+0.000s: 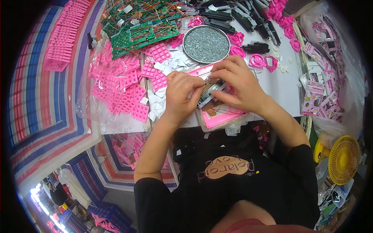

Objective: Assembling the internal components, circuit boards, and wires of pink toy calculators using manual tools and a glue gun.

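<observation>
Both my hands work over a pink plastic housing (223, 120) at the table's front edge. Inside it sits a long grey and black part (211, 93), tilted up to the right, beside brown board pieces and thin wires. My right hand (239, 83) curls over this part, thumb and fingers against its two sides. On the other side my left hand (180, 93) is closed in a pinch by the part's upper left edge. A tiny dark thing shows at its fingertips, too small to name.
Beyond the housing stands a round tray (206, 44) of small screws. Green circuit boards (142, 35) with wires lie at the back left, above pink keypads (124, 93) and white paper pieces (155, 105). Black plastic parts (248, 17) fill the back right. A yellow fan (344, 161) stands at the right.
</observation>
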### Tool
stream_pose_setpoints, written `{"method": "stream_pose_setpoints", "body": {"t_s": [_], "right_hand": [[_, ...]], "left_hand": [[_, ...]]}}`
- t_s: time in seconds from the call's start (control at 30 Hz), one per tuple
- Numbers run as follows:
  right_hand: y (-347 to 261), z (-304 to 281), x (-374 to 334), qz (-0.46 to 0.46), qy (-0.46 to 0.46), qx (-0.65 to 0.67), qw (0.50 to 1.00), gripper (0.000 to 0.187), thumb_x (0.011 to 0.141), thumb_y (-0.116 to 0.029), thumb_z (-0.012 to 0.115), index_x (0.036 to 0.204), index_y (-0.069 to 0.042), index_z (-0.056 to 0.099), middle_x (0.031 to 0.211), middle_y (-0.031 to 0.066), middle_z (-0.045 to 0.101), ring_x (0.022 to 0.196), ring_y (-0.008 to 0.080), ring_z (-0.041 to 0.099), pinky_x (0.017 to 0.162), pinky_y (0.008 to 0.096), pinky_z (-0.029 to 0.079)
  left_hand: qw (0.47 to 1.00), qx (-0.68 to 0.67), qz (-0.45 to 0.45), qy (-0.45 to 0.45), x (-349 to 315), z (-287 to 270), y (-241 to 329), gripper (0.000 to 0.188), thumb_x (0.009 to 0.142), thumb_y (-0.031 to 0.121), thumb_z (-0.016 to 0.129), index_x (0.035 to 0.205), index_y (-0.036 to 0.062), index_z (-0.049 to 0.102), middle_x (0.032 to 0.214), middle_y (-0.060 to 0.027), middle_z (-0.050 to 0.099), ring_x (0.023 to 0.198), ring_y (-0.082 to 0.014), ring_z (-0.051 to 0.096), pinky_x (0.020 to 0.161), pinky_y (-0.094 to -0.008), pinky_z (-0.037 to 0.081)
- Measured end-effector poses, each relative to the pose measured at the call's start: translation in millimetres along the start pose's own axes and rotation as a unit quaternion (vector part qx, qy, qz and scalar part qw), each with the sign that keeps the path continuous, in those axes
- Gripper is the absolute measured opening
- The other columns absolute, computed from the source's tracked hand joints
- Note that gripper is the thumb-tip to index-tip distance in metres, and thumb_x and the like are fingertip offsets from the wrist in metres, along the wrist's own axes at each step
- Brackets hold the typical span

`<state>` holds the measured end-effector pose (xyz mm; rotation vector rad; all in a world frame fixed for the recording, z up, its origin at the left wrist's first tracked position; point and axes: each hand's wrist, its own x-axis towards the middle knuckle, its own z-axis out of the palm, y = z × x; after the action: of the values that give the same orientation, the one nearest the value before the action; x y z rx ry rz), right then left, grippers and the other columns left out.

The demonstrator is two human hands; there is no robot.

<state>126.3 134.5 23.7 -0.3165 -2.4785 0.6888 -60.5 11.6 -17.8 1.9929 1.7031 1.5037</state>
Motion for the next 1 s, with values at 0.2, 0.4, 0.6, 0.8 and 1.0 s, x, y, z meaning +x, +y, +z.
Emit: {"method": "stream_pose_setpoints", "body": {"t_s": [0.2,0.4,0.6,0.8,1.0], "right_hand": [[-3,7,-3,0.003,0.055,-0.014,0.998,0.018,0.076,-0.015,0.08,0.089,-0.008,0.069,0.102,0.0059,0.066,0.104,0.0313,0.057,0.088,0.0421,0.05],[13,7,0,0.001,0.025,-0.013,1.0,0.027,0.077,-0.014,0.08,0.101,-0.009,0.068,0.104,0.0068,0.067,0.105,0.0315,0.058,0.087,0.0431,0.051],[20,-12,-15,0.013,-0.159,0.028,0.987,0.04,0.082,-0.02,0.078,0.118,-0.009,0.065,0.101,0.0083,0.068,0.104,0.0313,0.062,0.084,0.0444,0.052],[12,-5,-6,0.05,-0.088,-0.01,0.995,0.027,0.084,-0.022,0.076,0.106,-0.006,0.07,0.099,0.0097,0.068,0.099,0.0315,0.06,0.084,0.0424,0.051],[13,0,3,0.03,-0.006,0.021,0.999,0.022,0.082,-0.018,0.077,0.099,-0.006,0.07,0.099,0.0097,0.067,0.099,0.031,0.059,0.084,0.0415,0.051]], "left_hand": [[0.999,-0.018,-0.026,0.01,-2,2,0,0.015,0.08,0.002,0.076,0.089,0.0096,0.066,0.087,-0.0013,0.072,0.083,-0.0217,0.065,0.083,-0.0371,0.041],[0.998,-0.035,-0.053,-0.01,-4,-3,-5,0.015,0.08,0.003,0.076,0.091,0.0098,0.069,0.087,-0.0013,0.073,0.082,-0.0217,0.065,0.084,-0.0368,0.042],[0.993,-0.024,-0.105,-0.057,8,-15,5,0.013,0.081,0.004,0.076,0.094,0.0073,0.075,0.086,-0.0039,0.071,0.078,-0.0195,0.063,0.08,-0.034,0.045],[0.994,0.035,-0.051,-0.088,23,-21,0,0.011,0.083,0.007,0.076,0.095,0.0067,0.075,0.083,-0.0053,0.07,0.076,-0.0208,0.062,0.08,-0.0349,0.045],[0.991,-0.006,-0.125,-0.046,14,-10,-4,0.01,0.085,0.006,0.074,0.095,0.0042,0.074,0.082,-0.007,0.069,0.076,-0.0195,0.061,0.075,-0.0333,0.046]]}}
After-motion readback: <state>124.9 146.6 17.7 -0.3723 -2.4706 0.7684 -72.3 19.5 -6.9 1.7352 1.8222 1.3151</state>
